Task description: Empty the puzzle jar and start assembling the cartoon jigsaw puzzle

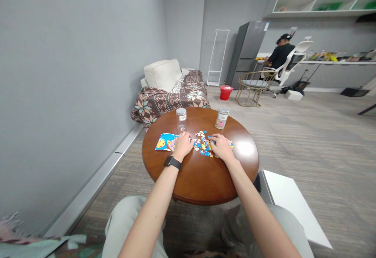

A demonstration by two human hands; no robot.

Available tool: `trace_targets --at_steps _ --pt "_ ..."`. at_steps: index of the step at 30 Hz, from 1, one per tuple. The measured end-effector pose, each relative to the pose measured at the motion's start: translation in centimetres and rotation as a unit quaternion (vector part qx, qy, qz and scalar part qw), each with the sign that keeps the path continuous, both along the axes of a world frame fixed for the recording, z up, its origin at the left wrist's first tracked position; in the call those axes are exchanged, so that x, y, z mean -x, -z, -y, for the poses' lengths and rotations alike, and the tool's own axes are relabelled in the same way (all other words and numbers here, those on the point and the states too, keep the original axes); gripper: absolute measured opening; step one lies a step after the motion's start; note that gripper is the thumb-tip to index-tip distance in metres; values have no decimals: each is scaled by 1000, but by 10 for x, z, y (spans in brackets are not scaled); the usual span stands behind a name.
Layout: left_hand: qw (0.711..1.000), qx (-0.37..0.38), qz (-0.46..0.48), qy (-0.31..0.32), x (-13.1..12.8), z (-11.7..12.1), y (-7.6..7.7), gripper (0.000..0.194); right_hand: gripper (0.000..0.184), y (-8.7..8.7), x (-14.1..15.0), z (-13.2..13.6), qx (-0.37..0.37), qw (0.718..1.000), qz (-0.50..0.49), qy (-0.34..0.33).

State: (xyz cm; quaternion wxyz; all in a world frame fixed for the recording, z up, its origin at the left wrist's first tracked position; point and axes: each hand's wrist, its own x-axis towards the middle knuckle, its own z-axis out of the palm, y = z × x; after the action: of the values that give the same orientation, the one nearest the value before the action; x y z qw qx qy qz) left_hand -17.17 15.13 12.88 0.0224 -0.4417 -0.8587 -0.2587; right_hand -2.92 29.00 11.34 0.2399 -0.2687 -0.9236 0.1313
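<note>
Touching puzzle pieces (203, 146) with right fingers (216, 136); jar labels (182, 118) illegibly small.

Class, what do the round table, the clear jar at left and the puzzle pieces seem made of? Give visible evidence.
Round table: probably wood or veneer, varnished; reddish-brown with a glossy highlight.
Clear jar: plastic or glass, transparent; the background shows through. Silvery lid: likely metal.
Puzzle pieces: perhaps printed card, being flat and colourful; finish unclear.
</note>
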Motion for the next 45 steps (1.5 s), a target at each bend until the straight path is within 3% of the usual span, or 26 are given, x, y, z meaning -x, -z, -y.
trace_targets --at_steps 18,31,40,45 --pt "1000 -2 15 1 -1 1 -1 13 34 10 -1 -7 0 998 -55 -5" --pt "1000 8 9 5 0 1 -3 13 29 6 -1 -5 16 999 -39 -5" --pt "1000 -1 7 8 1 0 1 11 34 14 0 -12 23 995 -96 -13" --pt "1000 -1 7 7 1 0 0 10 35 15 0 -13 19 995 -95 16"
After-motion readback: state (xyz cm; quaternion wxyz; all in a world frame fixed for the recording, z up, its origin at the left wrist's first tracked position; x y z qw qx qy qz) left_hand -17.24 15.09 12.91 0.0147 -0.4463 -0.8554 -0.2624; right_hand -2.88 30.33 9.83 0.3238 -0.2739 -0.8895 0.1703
